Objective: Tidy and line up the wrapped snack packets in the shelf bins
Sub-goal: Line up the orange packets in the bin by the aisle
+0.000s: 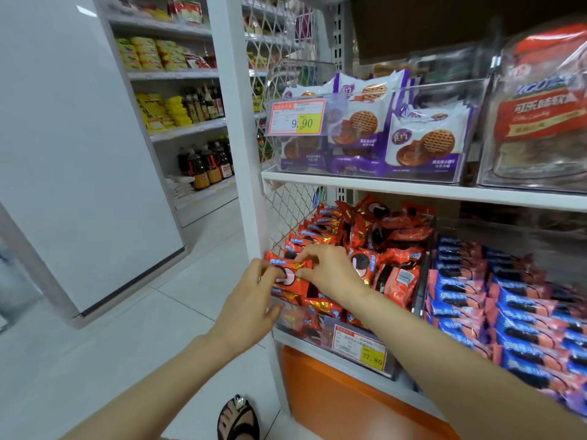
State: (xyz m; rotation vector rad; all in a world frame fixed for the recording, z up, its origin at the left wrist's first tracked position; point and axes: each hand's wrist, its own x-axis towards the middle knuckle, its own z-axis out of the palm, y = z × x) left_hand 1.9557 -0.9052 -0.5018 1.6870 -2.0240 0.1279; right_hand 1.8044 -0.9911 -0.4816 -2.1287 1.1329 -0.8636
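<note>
Between the left hand (254,293) and the right hand (332,274), a red packet (290,276) is pinched at both ends, level over the near corner of the clear bin (317,331), likely to square it with the row behind. Beside the right hand, jumbled red packets (397,249) crowd that row; beyond them, blue packets (508,296) sit lined up.

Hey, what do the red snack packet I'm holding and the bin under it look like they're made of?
The red snack packet: likely thin glossy plastic or foil film, going by the gold glints and crimped, crinkled ends. The bin: probably clear rigid plastic, maybe acrylic; packets show through its front wall and its edges catch light.
</note>
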